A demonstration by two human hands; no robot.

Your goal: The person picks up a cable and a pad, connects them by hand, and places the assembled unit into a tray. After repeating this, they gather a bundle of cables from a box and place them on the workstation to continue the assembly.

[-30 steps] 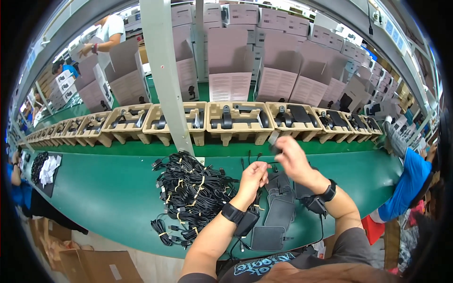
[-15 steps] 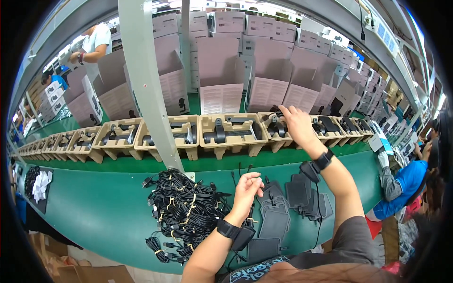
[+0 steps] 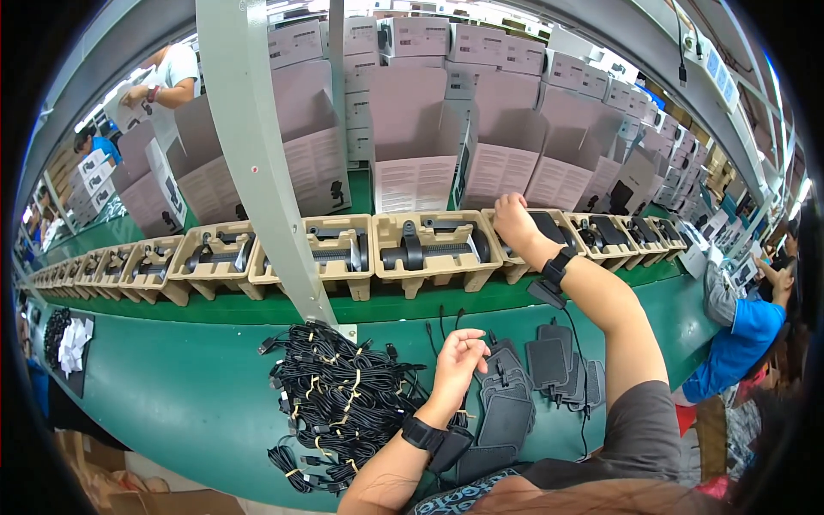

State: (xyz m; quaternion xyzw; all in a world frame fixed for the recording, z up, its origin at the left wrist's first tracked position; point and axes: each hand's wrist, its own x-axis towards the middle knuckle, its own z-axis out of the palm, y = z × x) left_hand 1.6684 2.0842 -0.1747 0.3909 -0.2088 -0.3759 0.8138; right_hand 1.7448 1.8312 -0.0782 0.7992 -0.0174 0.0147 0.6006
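Note:
My right hand point(image 3: 518, 227) is over a brown moulded tray point(image 3: 512, 273) in the row, its fingers curled together; what they grip is hidden. A flat black pad point(image 3: 548, 226) lies in that tray beside my wrist. To its left stands another tray point(image 3: 388, 277) holding a black stand-like part point(image 3: 413, 246). My left hand point(image 3: 457, 364) hovers above the green table, loosely bent with fingers apart and nothing visible in them. It is between a heap of tied black cables point(image 3: 339, 386) and overlapping dark grey pads point(image 3: 506, 410). Cable ends point(image 3: 442, 322) show just behind it.
A pale metal post point(image 3: 251, 146) rises in front of the tray row. Open cartons point(image 3: 416, 176) stand behind the trays, with stacked boxes point(image 3: 416, 39) beyond. More grey pads point(image 3: 554, 360) lie right. Co-workers are at far left point(image 3: 172, 77) and right point(image 3: 742, 335).
My right hand has drawn its fingers in over the tray; the black cable end seen at its fingertips is now hidden. My left hand stays near the cables. The view has shifted slightly.

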